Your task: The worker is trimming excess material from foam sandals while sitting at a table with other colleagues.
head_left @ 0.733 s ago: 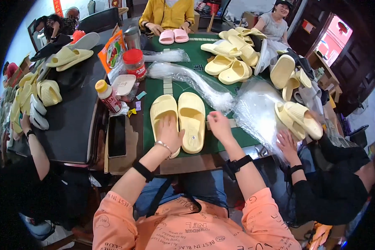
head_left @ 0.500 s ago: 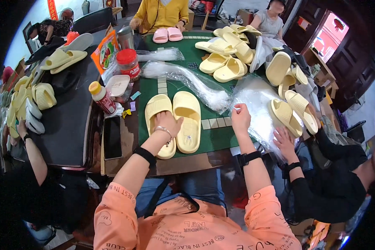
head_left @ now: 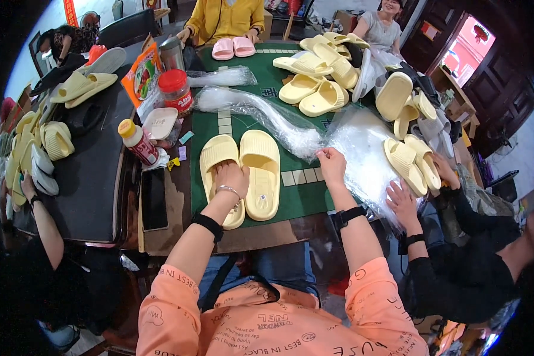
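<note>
While left hand [head_left: 230, 176] pins slipper [head_left: 219, 172], right hand [head_left: 331, 164] pinches bag [head_left: 291, 133] edge.

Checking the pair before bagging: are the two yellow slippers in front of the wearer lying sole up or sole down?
Sole down. Both slippers lie side by side, straps up, on the green mat; the left hand rests on one.

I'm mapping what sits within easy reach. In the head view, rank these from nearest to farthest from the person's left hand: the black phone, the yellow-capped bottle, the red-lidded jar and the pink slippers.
From the left hand:
1. Black phone, just to its left.
2. Yellow-capped bottle, farther left and up the table.
3. Red-lidded jar, beyond the bottle.
4. Pink slippers, at the far edge of the table.
</note>
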The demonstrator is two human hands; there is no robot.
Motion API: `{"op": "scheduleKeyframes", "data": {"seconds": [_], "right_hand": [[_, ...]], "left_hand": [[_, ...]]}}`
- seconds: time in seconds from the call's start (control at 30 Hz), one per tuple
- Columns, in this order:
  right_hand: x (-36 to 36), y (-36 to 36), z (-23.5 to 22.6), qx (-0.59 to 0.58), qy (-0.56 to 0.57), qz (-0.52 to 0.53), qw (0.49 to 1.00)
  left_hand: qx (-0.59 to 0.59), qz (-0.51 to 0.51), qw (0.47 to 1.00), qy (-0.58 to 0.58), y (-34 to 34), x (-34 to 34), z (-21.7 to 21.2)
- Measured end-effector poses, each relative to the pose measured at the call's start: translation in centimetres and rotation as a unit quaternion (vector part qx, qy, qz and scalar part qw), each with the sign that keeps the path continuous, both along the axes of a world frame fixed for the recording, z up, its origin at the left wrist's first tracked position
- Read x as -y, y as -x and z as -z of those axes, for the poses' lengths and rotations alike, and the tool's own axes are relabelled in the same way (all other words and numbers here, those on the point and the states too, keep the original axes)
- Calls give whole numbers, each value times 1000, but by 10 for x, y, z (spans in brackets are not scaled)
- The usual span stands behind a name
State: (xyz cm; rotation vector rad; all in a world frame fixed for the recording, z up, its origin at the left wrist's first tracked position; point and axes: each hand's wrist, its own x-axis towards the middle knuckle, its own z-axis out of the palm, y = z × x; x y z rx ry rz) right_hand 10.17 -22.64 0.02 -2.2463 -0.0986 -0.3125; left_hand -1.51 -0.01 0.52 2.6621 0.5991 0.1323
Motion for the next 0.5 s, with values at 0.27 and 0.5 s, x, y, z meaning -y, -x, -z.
{"op": "scheduleKeyframes", "data": {"seconds": [0.27, 0.5], "right_hand": [[-8, -2, -1, -79, -3, -22, 997], [1, -2, 2, -97, -47, -22, 994]], "left_hand": [[-67, 5, 997, -29, -1, -1, 0], [-58, -2, 998, -22, 1, 2, -3]]}}
